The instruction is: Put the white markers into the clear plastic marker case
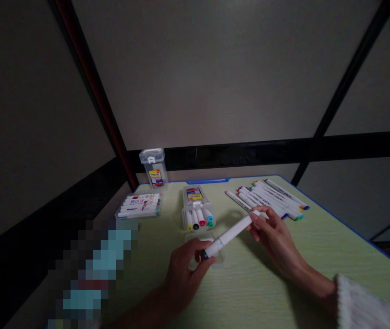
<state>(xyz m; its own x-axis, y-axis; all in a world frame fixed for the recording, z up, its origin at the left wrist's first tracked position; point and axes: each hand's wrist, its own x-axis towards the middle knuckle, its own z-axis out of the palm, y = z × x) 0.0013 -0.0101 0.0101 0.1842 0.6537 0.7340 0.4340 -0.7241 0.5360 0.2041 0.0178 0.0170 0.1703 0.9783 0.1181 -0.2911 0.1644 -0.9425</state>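
A white marker [232, 232] with a dark end is held slantwise between my two hands above the table. My left hand [185, 269] pinches its dark lower end. The upper end is gripped by the fingers of my right hand [274, 235]. Below the marker, partly covered by my left hand, lies a clear plastic lid or shallow box [218, 261]. Just beyond it a clear case [183, 214] lies on its side, holding several markers with yellow, black, red and teal ends.
Several white markers [266, 198] with coloured ends lie in a row at the right. A flat pack of markers [140, 205] lies at the left, with an upright clear box [154, 169] behind it. The pale green table [243, 292] has a blue edge and stands against a wall.
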